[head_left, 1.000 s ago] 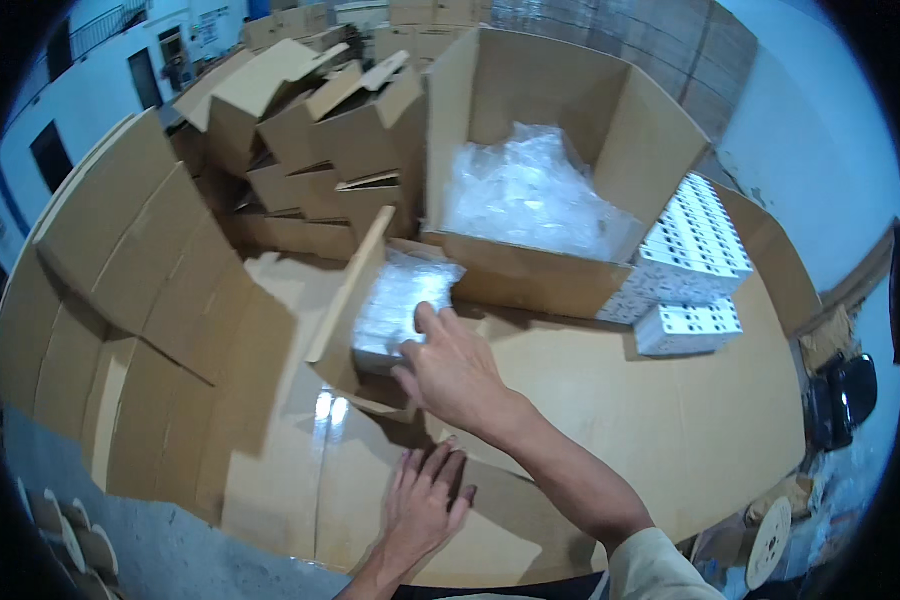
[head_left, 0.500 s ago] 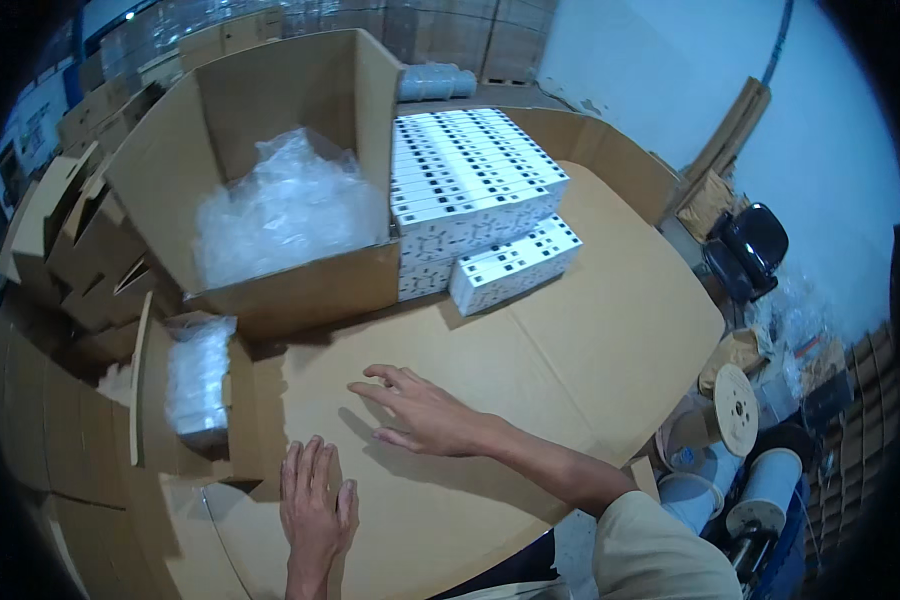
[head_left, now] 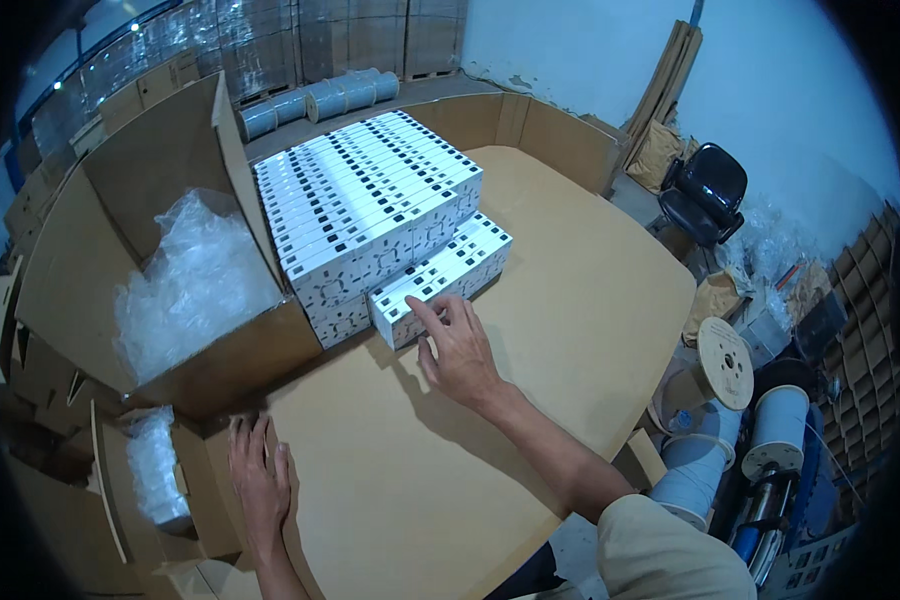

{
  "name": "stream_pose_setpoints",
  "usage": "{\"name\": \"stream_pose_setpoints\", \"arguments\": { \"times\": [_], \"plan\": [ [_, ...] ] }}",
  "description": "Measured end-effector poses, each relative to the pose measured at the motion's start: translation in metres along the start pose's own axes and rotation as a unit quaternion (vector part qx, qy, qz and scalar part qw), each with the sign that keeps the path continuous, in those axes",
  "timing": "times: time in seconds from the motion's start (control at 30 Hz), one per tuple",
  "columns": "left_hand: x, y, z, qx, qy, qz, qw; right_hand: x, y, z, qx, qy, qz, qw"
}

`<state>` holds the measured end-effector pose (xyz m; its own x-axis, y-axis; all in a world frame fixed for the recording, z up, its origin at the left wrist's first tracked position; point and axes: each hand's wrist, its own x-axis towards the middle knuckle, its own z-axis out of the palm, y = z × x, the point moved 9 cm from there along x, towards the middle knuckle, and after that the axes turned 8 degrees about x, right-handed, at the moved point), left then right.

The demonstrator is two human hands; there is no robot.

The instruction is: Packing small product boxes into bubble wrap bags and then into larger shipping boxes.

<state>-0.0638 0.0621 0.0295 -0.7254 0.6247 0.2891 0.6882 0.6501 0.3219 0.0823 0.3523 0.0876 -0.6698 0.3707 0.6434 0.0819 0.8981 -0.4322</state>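
While near the unclenched right hand, low white box row, long axis diagonal toward far right

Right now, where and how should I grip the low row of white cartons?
Probably by its short ends, from the person's side: the low row of white cartons is long and narrow, with its back close to the taller carton stack and its near side exposed.

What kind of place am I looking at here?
Most likely a packing area in a warehouse or workshop: a big open cardboard box holds crumpled clear plastic, rows of patterned white boxes are stacked beside it, and large spools are gathered at the right.
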Motion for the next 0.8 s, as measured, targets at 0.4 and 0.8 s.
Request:
{"name": "stream_pose_setpoints", "arguments": {
  "times": [0.4,0.8],
  "plan": [
    [-0.001,0.007,0.005,0.005,-0.036,0.008,0.999,-0.007,0.028,0.003,0.030,0.023,0.037,0.999],
    [-0.002,0.012,-0.001,-0.005,-0.035,0.010,0.999,-0.020,0.041,0.002,-0.008,-0.085,0.091,0.992]
  ]
}}
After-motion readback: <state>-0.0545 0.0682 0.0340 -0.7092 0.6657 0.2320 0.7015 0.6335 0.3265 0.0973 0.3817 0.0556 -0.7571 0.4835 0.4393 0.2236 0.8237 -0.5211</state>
